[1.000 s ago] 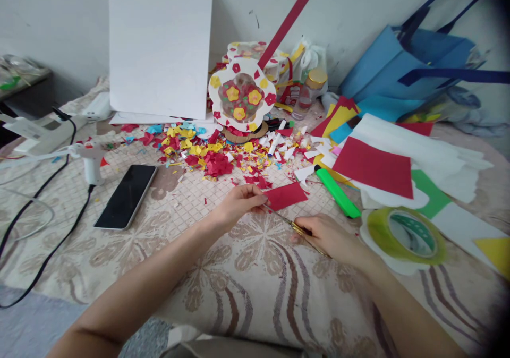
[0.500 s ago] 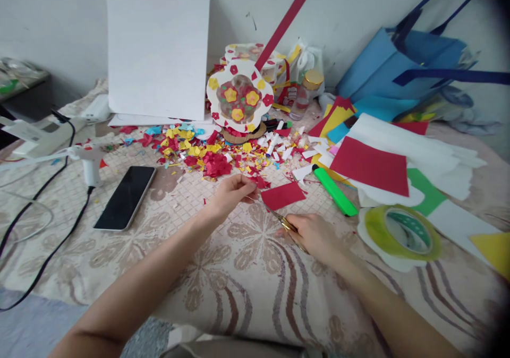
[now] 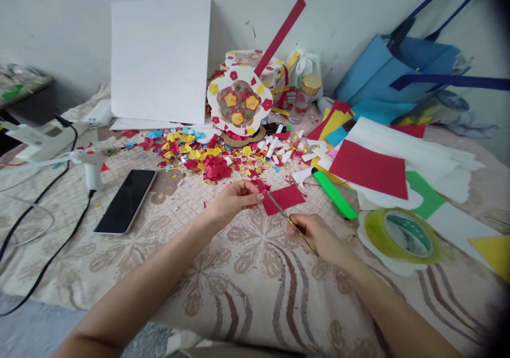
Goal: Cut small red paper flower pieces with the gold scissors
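Observation:
My right hand is closed around the handles of gold-handled scissors. Their narrow blades look nearly together and point up and left, towards the fingertips of my left hand. Those fingers are pinched; whatever small thing they hold is too hidden to name. Under and beside the blades lies a red paper rectangle on the patterned tablecloth. Just beyond my left fingertips are small red paper pieces. A green marker-like pen or cutter lies right of the rectangle.
Colourful paper scraps cover the middle, before a white flower-shaped decoration. Left are a black phone, a glue gun and cables. A tape roll, coloured sheets and a blue bag occupy the right.
The scissors have turned edge-on, and their tips have come closer to my left fingertips. My left hand has shifted slightly right. The camera view has tilted up a little.

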`<control>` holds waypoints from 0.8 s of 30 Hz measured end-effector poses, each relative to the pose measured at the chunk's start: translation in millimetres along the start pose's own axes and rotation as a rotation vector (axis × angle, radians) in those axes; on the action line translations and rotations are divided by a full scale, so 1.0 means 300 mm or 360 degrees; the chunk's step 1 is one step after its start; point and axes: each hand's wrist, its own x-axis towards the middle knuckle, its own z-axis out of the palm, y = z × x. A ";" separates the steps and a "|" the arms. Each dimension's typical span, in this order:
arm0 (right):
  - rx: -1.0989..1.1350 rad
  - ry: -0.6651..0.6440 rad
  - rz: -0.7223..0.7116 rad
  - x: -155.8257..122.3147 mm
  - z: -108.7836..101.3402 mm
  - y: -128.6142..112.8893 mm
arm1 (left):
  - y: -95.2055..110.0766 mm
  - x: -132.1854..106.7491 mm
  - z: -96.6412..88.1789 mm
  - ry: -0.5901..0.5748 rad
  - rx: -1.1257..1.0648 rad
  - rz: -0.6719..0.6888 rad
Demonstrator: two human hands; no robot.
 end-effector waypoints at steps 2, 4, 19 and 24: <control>-0.0002 -0.0003 0.0004 0.001 -0.001 0.001 | 0.005 -0.004 0.004 -0.0021 -0.0028 -0.0040; 0.0002 0.0000 0.0001 0.001 -0.004 -0.002 | 0.008 -0.006 0.005 -0.0026 -0.0049 -0.0064; -0.0213 -0.0031 0.0065 -0.009 -0.009 -0.011 | 0.001 0.002 -0.002 0.0058 -0.0099 -0.0052; -0.0256 -0.0086 0.0116 -0.009 -0.012 -0.028 | 0.001 0.003 0.000 0.0092 -0.0111 -0.0098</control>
